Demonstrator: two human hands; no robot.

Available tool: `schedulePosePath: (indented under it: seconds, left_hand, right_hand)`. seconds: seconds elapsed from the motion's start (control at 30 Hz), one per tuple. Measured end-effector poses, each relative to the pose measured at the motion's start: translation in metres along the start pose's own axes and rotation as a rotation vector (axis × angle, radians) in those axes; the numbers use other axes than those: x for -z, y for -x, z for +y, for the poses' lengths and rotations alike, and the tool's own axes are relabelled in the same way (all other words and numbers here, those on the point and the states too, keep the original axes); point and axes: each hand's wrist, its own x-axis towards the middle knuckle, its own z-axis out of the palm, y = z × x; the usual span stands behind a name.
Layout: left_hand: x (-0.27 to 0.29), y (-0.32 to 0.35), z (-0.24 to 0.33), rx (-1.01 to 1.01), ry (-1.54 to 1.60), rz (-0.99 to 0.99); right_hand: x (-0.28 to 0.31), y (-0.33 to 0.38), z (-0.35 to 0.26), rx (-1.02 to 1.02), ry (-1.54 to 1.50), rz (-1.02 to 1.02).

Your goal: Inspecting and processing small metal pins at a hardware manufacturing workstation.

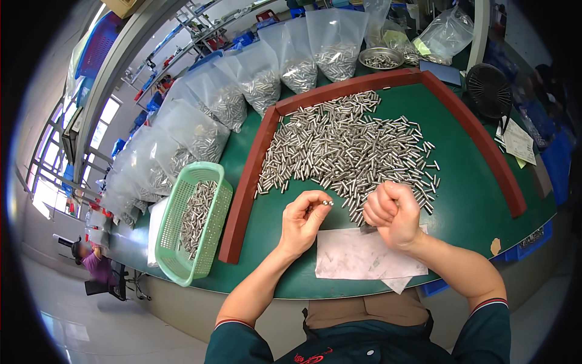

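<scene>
A wide pile of short silver metal pins (345,142) covers the middle of the green tabletop. My left hand (301,221) is closed at the near edge of the pile, and a few metal pins (327,202) show their round ends between its thumb and forefinger. To its right, my right hand (393,213) is curled into a fist at the pile's near right edge. What that fist holds, if anything, is hidden by the fingers. A stained white cloth (364,258) lies flat below both hands, partly under the right wrist.
Dark red wooden bars (248,182) frame the pile on the left, back and right. A green plastic basket (167,242) with pins stands on the left. Several clear bags (260,79) of pins line the back, beside a metal bowl (382,59) and a black fan (488,91).
</scene>
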Motion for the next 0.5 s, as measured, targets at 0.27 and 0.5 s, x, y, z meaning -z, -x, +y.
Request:
schedulePosePath:
  seconds: [0.27,0.5]
  left_hand:
    - [0.0007,-0.0005,-0.0051,0.142,0.185,-0.047]
    - [0.0019,-0.0062,-0.0071,0.484,0.961,-0.191]
  right_hand:
    - [0.0001,0.0013,-0.0021,-0.026,0.102,-0.023]
    - [-0.0002,0.0004,0.0,-0.013,0.025,0.015]
